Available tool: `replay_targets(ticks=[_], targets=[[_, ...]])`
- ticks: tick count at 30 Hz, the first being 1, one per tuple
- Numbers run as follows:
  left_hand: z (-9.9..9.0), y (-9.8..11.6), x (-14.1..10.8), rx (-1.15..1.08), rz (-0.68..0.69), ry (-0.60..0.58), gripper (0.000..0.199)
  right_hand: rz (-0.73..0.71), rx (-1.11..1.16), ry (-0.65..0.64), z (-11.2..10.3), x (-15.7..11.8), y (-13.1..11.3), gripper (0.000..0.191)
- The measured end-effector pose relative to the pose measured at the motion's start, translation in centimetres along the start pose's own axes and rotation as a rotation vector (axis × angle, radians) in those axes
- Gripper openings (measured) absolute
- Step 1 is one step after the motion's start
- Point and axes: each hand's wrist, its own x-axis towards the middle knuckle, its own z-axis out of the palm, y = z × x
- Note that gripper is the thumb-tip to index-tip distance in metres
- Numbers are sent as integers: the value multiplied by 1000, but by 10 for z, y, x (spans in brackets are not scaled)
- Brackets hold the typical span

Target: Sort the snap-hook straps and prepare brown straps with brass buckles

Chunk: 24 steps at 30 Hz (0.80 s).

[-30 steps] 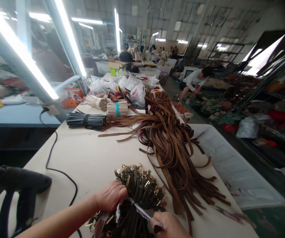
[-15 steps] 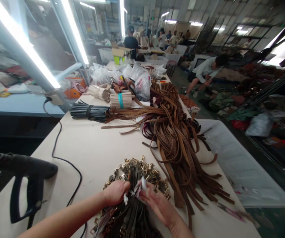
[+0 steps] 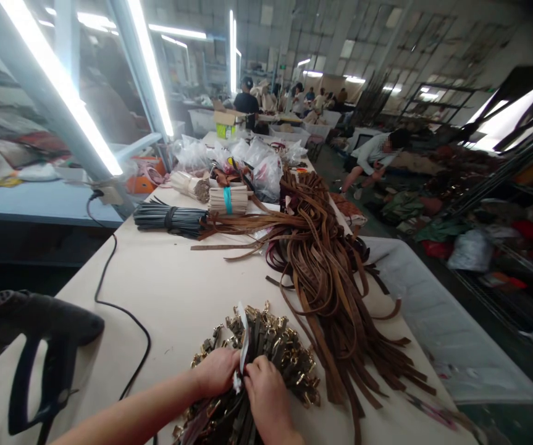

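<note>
A thick bundle of dark straps with gold-coloured metal clasps (image 3: pixel 289 346) fans out at the table's near edge. Over its middle, my left hand (image 3: pixel 220 371) is closed on a whitish strip (image 3: pixel 244 337) that stands up between the hands. Close beside it, my right hand (image 3: pixel 266 386) has its fingers curled down against the strip's lower end and the straps; what its fingertips hold is hidden.
Brown leather straps (image 3: pixel 326 278) lie in a long heap on the right. A heat gun (image 3: pixel 48 334) with a black cable sits left. Strap bundles (image 3: pixel 171 219), plastic bags and a white bin (image 3: pixel 451 334) surround the table (image 3: pixel 168 278). A person crouches beyond.
My right hand has turned over from a more open pose, its fingers now curled down beside my left hand. The whitish strip stands more upright. The view has tilted up slightly.
</note>
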Motion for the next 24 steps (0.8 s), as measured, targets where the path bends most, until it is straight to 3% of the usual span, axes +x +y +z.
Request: replay_targets(ticks=[3, 6, 11, 14, 17, 20, 24], targets=[[1, 0, -1, 7, -1, 11, 8, 24, 173, 16, 6, 5, -1, 25], [-11, 2, -4, 19, 39, 36, 6, 118, 397, -9, 7, 5, 4, 37], [-45, 8, -9, 110, 205, 78, 10, 173, 461, -32, -10, -2, 6, 41], [-50, 9, -8, 93, 243, 74, 14, 167, 469, -39, -20, -8, 9, 42], [-39, 5, -3, 43, 204, 33, 13, 189, 459, -45, -17, -9, 19, 43], [-29, 1, 1, -21, 80, 6, 10, 209, 409, -43, -5, -3, 28, 44], [-38, 11, -5, -154, -81, 15, 9, 181, 140, -4, 10, 7, 28, 38]])
